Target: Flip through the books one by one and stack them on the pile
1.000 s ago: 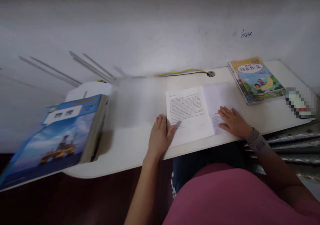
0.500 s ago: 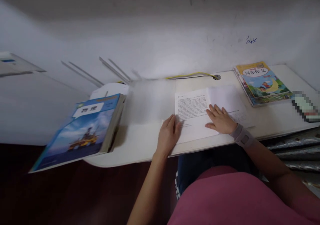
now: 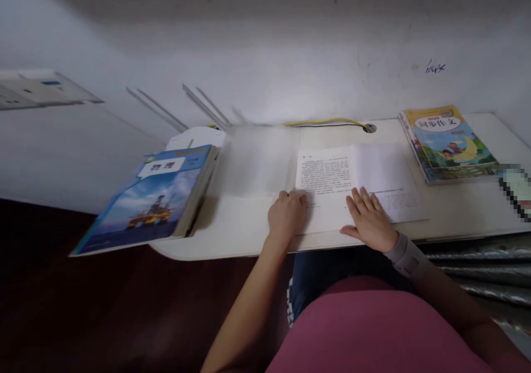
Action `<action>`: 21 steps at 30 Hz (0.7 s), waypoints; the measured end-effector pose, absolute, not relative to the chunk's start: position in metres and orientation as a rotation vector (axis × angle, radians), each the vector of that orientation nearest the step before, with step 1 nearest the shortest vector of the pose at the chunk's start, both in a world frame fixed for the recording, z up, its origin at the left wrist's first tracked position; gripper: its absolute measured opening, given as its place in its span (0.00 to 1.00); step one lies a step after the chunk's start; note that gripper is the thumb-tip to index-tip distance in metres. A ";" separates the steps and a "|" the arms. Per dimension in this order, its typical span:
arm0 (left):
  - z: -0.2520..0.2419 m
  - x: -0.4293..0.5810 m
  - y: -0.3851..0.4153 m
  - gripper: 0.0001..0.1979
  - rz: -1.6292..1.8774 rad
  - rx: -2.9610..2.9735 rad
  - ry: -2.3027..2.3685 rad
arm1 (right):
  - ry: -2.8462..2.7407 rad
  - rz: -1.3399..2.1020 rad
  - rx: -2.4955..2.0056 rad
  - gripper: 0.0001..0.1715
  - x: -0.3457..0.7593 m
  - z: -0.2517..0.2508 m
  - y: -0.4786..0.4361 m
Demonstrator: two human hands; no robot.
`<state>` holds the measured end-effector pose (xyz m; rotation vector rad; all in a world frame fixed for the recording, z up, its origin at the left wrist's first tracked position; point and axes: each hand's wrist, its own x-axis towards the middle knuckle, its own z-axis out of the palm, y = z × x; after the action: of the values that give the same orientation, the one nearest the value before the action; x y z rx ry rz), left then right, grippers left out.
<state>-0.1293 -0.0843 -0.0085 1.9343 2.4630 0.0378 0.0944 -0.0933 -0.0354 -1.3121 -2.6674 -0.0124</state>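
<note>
An open book [image 3: 326, 176] with printed pages lies on the white desk in front of me. At its lower left edge my left hand [image 3: 286, 213] is closed, fingers curled round the page edge and thumb on the page. My right hand [image 3: 369, 218] lies flat near the bottom of the right-hand page, fingers spread, with a grey band [image 3: 406, 254] on its wrist. Left of the book is a translucent whitish sheet [image 3: 255, 160]; how it joins the book I cannot tell.
A stack of books with a blue cover [image 3: 161, 201] overhangs the desk's left end. Another stack with a yellow-and-blue cover [image 3: 450, 140] lies at the right, beside a blurred-out object [image 3: 516, 190]. A yellow cable [image 3: 323, 122] runs along the wall into a desk hole.
The view has shifted, so the desk items sit further right in it. My left hand's fingers are more curled at the book's edge. My right hand stays flat, slightly lower on the page.
</note>
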 end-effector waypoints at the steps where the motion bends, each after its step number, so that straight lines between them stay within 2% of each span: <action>1: -0.006 -0.125 -0.082 0.22 0.017 1.894 2.484 | -2.664 -0.012 -1.312 0.49 0.094 -0.036 -0.093; 5: 0.000 -0.121 -0.074 0.21 0.069 1.734 2.512 | -2.668 -0.009 -1.303 0.50 0.092 -0.037 -0.091; 12: 0.003 -0.151 -0.068 0.16 0.452 1.541 2.267 | -2.644 0.031 -1.321 0.50 0.090 -0.039 -0.091; 16: 0.004 -0.158 -0.077 0.24 1.006 1.090 1.861 | -2.637 0.018 -1.326 0.50 0.089 -0.039 -0.092; 18: 0.003 -0.158 -0.083 0.29 1.055 0.892 1.722 | -2.642 0.011 -1.326 0.51 0.089 -0.038 -0.091; 21: 0.000 -0.156 -0.092 0.30 1.016 0.880 1.701 | -2.653 0.002 -1.327 0.53 0.089 -0.037 -0.091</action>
<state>-0.1564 -0.0920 0.0005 0.8803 1.7007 1.0161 0.0891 -0.0908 -0.0374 -1.3274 -2.6534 0.0018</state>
